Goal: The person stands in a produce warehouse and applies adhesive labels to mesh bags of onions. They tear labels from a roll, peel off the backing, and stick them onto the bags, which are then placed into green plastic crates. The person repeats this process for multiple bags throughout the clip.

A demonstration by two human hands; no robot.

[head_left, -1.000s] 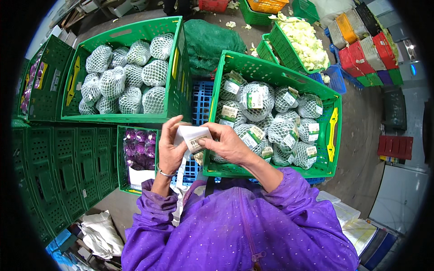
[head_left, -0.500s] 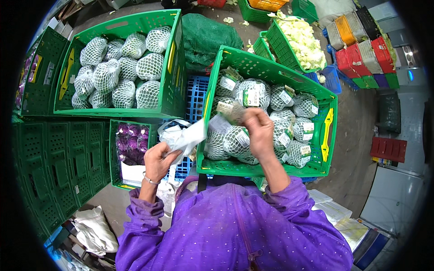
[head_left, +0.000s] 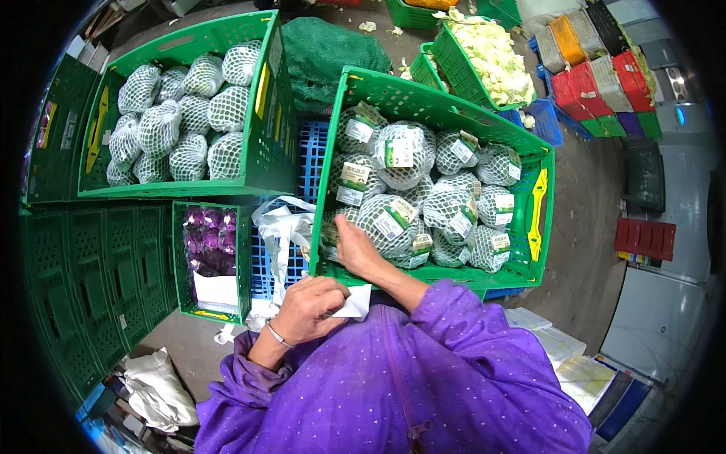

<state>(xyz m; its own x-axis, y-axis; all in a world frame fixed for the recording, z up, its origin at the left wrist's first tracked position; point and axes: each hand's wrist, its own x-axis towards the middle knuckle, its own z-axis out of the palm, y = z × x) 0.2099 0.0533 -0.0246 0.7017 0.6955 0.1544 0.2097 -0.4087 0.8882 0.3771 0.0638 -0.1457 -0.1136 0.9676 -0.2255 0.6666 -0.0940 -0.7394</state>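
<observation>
The left hand (head_left: 311,309) is closed on a flat white paper strip (head_left: 355,303), before the purple dotted jacket (head_left: 340,371). Apart from it, the right hand (head_left: 358,248) is inside the near left corner of a large green plastic crate (head_left: 431,112); its grip I cannot tell. There lie round vegetables in white nets (head_left: 378,208), bearing labels. Leftward, a small green crate (head_left: 243,265) contains purple vegetables (head_left: 212,238); farther, another large green crate (head_left: 274,147) contains netted vegetables (head_left: 159,127). Farthest, a green basket (head_left: 463,64) holds pale leaves (head_left: 495,60).

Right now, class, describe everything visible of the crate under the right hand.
The open-topped green crate looks plastic, with perforated walls and a yellow fitting at its right end. It sits angled before the person, holding labelled, white-netted produce. The right hand reaches in at the near left corner; wall contact unclear.
</observation>
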